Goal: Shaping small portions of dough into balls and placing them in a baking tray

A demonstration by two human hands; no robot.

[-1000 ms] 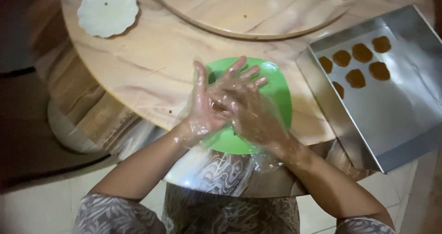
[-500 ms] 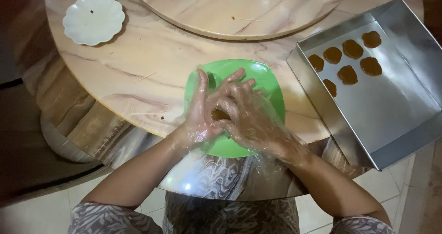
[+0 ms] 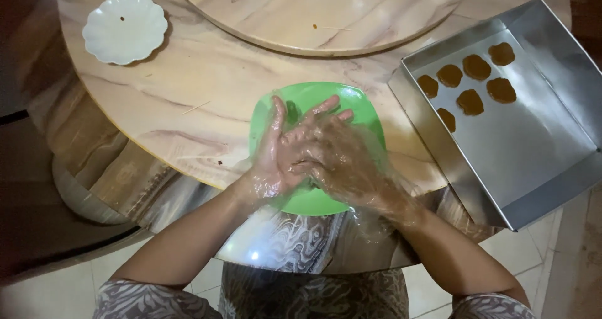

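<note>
Both my hands wear thin clear plastic gloves and are pressed palm to palm over a green square plate (image 3: 311,205) at the table's near edge. My left hand (image 3: 274,158) stands with its fingers pointing up. Across it lies my right hand (image 3: 340,160), fingers spread to the left. The small brown dough lump between the palms is hidden now. To the right a metal baking tray (image 3: 540,151) holds several flat brown dough pieces (image 3: 476,67) in its far corner.
A round marble-patterned table (image 3: 188,99) carries a raised turntable (image 3: 326,11) at the back and a white scalloped saucer (image 3: 125,29) at the far left. The tray overhangs the table's right edge. My patterned clothing and a tiled floor show below.
The palms have slid against each other; my right hand now covers the brown lump that showed between them half a second ago. The view has shifted slightly.
</note>
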